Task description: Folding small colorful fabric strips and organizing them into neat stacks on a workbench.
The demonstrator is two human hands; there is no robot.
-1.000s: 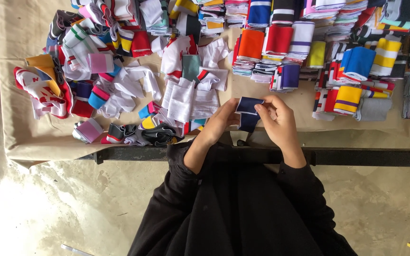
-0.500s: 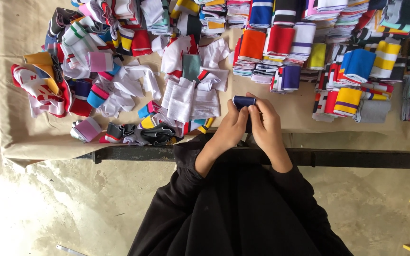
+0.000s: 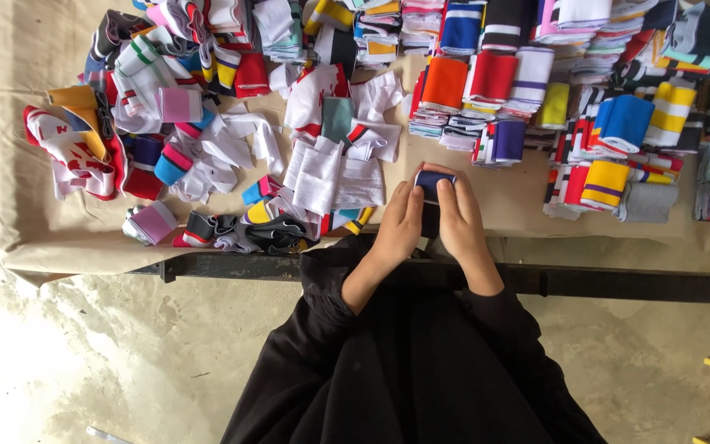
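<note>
Left hand (image 3: 398, 224) and right hand (image 3: 459, 215) pinch a navy knit band (image 3: 432, 184) upright together.

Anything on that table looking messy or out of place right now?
Yes. The left half is a loose heap of knit bands, crumpled and overlapping, while the right half holds neat folded stacks. Both hands, left hand and right hand, hold a folded navy band. Nothing looks torn or spilled.

Black long-sleeved garment, loose, covers torso and both arms; fabric matte, soft folds at elbows. Sleeves end at wrists, cuffs slightly bunched. Left hand (image 3: 398, 224) and right hand (image 3: 459, 215) bare: no gloves, rings or watch visible. No markings on cloth.
</note>
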